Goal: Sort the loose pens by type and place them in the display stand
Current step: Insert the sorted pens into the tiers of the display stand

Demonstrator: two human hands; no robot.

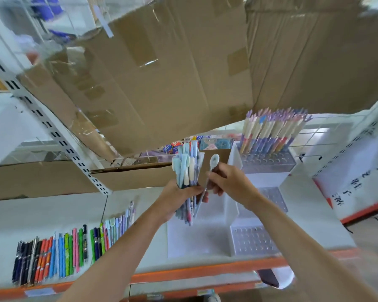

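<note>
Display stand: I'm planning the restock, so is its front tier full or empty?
Empty: the front tier of the display stand shows bare holes, while only the back tier holds pens.

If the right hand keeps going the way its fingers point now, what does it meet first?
The right hand, pinching a single pen, points left toward the left hand. It would probably meet the bundle of pens held there first, though depth is unclear.

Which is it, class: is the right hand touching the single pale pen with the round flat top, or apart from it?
Touching. The head view shows the right hand pinching the shaft of the round-topped pen, its fingers closed around it.
</note>
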